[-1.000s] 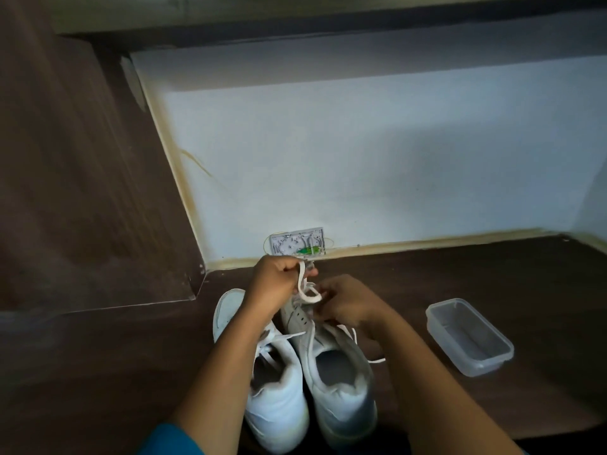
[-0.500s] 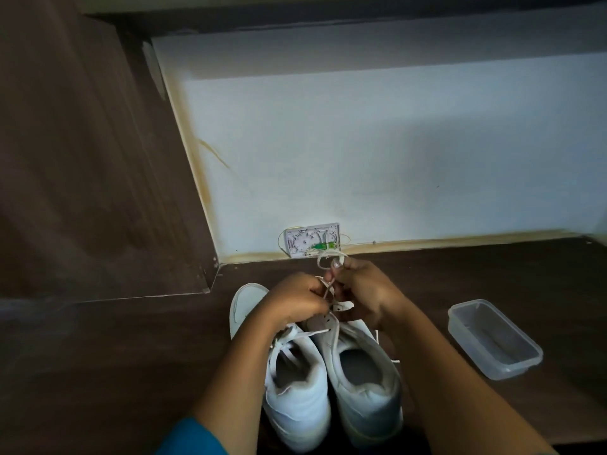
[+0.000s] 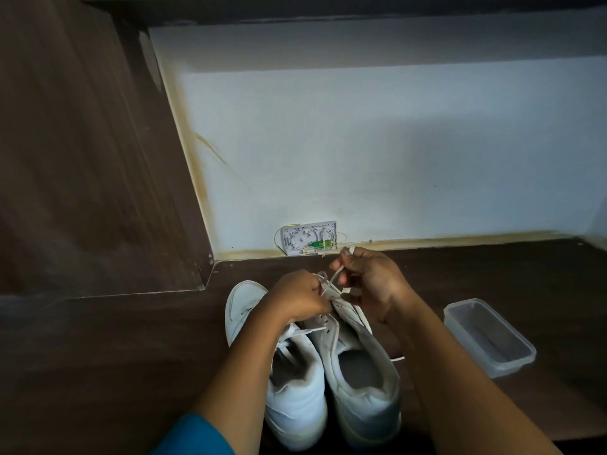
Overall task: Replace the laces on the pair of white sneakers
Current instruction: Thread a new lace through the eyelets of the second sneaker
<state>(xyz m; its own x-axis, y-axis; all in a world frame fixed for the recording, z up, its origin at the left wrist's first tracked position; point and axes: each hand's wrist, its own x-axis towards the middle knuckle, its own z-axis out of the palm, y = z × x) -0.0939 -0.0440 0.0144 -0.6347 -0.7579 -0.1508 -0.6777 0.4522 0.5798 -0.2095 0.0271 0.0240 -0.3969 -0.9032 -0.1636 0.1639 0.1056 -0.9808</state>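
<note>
Threading the white lace (image 3: 335,276) at the front eyelets of the right sneaker (image 3: 361,382), toe toward the wall (image 3: 377,152), heel toward the body. Pinching one strand up and away with the right hand (image 3: 372,280), fingers curled round it, the tip poking out above the knuckles. Clamping the same lace low at the eyelets with the left hand (image 3: 297,298), fingers folded tight. Touching side by side with the left sneaker (image 3: 292,399), laces slack across its tongue. Standing together on the dark wooden table (image 3: 131,372), heels near its front edge.

Room to the left up to the wooden side panel (image 3: 82,159); a narrower strip to the right before the clear plastic container (image 3: 507,366), set apart from the sneakers at a slant. Little room beyond the toes: wall close, with a small white wall box (image 3: 308,238) at its foot, just past the right hand.

Hidden under the hands: the right sneaker's toe and the exact eyelet in use. Covered by the left forearm: much of the left sneaker's lacing. Cut off at the bottom edge: a teal sleeve (image 3: 197,436). Dim throughout, fine detail hard to read.
</note>
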